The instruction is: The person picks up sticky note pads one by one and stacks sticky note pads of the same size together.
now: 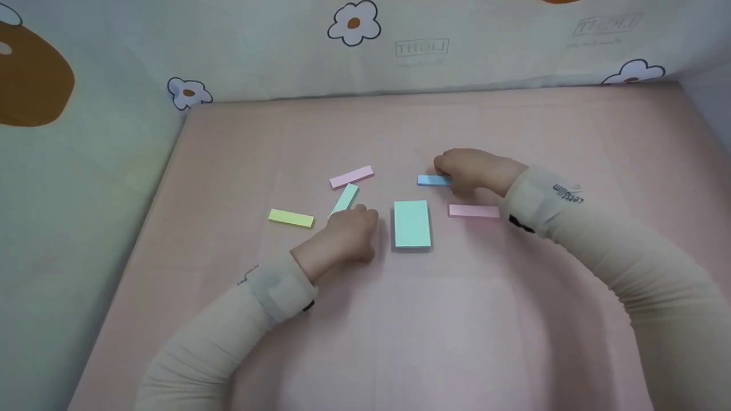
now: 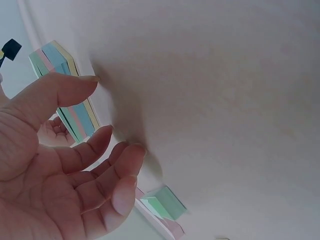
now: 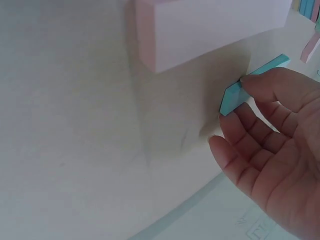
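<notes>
My right hand [image 1: 480, 171] pinches a slim blue strip pad [image 1: 432, 180] between thumb and fingers, low over the table. In the right wrist view the pad [image 3: 233, 98] looks teal, its far end poking out past the thumb. Just left of a thick mint-topped stack of sticky notes [image 1: 412, 224] is my left hand [image 1: 348, 234], its fingers loosely bent around nothing. Seen from the left wrist, this stack [image 2: 85, 117] has green, pink, blue and yellow layers behind the thumb. A mint strip pad [image 1: 345, 199] lies beyond the left hand, partly hidden by it.
One pink strip pad [image 1: 473, 211] lies right of the stack, below the right hand. Another pink pad [image 1: 352, 177] sits behind the mint one, and a yellow pad [image 1: 291, 218] lies further left. A flower-printed cloth [image 1: 274, 51] hangs along the back edge of the pink table [image 1: 365, 342].
</notes>
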Motion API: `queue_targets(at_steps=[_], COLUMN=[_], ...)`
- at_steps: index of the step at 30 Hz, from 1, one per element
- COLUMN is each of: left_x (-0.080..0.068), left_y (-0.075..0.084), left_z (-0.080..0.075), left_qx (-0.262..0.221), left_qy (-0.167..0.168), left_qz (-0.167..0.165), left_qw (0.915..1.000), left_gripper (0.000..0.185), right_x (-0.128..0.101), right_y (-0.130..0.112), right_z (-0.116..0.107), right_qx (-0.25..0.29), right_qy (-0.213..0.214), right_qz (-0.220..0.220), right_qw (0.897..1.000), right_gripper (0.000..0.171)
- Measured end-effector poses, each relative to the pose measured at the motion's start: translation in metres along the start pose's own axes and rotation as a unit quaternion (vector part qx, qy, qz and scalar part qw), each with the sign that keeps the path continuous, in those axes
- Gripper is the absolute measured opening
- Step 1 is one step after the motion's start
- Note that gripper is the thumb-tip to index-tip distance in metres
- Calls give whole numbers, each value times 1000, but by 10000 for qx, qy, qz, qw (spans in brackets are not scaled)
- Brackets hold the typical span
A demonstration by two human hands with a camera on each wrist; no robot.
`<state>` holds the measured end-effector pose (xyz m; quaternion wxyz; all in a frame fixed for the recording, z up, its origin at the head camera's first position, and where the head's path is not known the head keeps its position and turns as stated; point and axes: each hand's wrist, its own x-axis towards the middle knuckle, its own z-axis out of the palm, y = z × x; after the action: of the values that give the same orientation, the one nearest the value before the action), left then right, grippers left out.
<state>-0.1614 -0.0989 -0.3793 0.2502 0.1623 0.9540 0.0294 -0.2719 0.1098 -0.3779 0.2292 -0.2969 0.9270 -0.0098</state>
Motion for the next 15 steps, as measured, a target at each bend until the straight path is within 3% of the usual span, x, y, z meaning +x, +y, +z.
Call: queue_targets(at_steps=[8,15], left_x=[1,2], left_y=[0,-1], left_z=[0,1], left_qx=[-320,-421], left_qy=[-184,-264], left_qz=[-144,-127], left_qw=[9992,9987], left_gripper=[44,45], right_x=[0,3], right_y=[1,0], right_z=[-2,-6], right_qx=[-92,269], right_qy=[-39,-199], right_qz=[-62,221], right_qw=[9999,9992], right_gripper=[29,26])
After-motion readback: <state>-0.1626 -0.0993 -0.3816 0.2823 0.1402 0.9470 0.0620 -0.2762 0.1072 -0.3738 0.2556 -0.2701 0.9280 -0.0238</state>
